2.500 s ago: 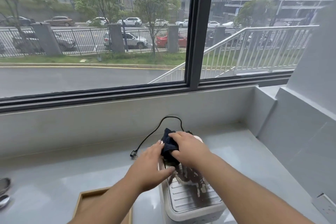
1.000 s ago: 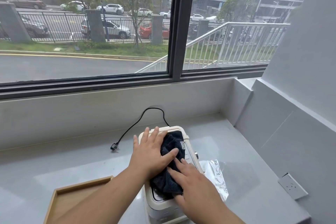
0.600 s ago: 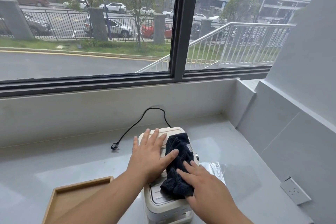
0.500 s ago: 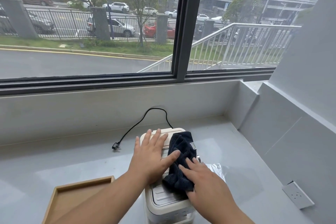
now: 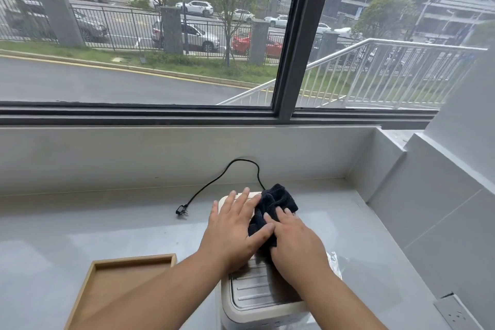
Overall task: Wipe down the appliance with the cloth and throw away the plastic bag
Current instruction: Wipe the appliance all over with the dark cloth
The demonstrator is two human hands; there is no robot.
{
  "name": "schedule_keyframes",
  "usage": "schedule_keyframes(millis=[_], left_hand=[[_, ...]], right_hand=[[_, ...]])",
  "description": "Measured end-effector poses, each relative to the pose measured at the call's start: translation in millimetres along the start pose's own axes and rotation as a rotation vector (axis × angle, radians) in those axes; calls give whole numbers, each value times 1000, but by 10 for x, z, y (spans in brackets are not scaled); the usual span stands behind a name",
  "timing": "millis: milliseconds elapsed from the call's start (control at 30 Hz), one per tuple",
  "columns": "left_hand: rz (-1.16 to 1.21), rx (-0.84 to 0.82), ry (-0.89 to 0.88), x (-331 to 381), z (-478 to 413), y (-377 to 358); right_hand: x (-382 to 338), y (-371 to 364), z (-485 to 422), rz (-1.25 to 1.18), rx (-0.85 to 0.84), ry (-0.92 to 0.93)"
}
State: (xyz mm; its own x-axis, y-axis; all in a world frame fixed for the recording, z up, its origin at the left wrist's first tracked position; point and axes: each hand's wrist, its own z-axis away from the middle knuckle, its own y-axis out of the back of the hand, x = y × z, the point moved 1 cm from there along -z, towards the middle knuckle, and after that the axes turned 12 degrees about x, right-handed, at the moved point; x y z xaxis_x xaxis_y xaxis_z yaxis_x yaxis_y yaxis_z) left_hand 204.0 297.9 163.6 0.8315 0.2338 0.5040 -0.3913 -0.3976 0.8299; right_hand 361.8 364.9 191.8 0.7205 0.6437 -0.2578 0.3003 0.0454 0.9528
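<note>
The left hand point(image 5: 230, 233) lay flat on the appliance point(image 5: 257, 295), fingers spread straight; the right hand point(image 5: 294, 244) pressed the cloth point(image 5: 276, 201) with extended fingers.

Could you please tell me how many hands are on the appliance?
2. The left hand lies flat on the appliance; the right hand, beside it, presses the dark cloth onto the top.

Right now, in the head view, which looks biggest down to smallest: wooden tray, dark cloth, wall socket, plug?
1. wooden tray, even partly covered.
2. dark cloth and wall socket: too close to rank; the right hand hides part of the cloth, and the frame edge cuts the socket.
3. plug, clearly smallest.
</note>
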Motion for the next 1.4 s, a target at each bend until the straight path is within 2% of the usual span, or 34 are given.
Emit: schedule_keyframes(millis=[267, 533, 700, 967, 1133, 1267, 1400], left_hand=[[221, 72, 138, -6, -13, 36], [261, 77, 133, -2, -13, 70], [218, -37, 102, -22, -62, 109], [174, -120, 143, -17, -160, 255], [209, -65, 177, 79, -170, 281], [116, -27, 174, 183, -195, 274], [13, 28, 60, 168, -96, 203]], right_hand=[[-238, -68, -238, -40, -10, 130], [-332, -109, 5, -122, 8, 142], [-387, -99, 111, -137, -24, 82], [-493, -14, 318, -105, -25, 171], [-490, 84, 521, -106, -116, 202], [-437, 147, 709, -115, -186, 209], [-346, 208, 915, -51, -92, 284]])
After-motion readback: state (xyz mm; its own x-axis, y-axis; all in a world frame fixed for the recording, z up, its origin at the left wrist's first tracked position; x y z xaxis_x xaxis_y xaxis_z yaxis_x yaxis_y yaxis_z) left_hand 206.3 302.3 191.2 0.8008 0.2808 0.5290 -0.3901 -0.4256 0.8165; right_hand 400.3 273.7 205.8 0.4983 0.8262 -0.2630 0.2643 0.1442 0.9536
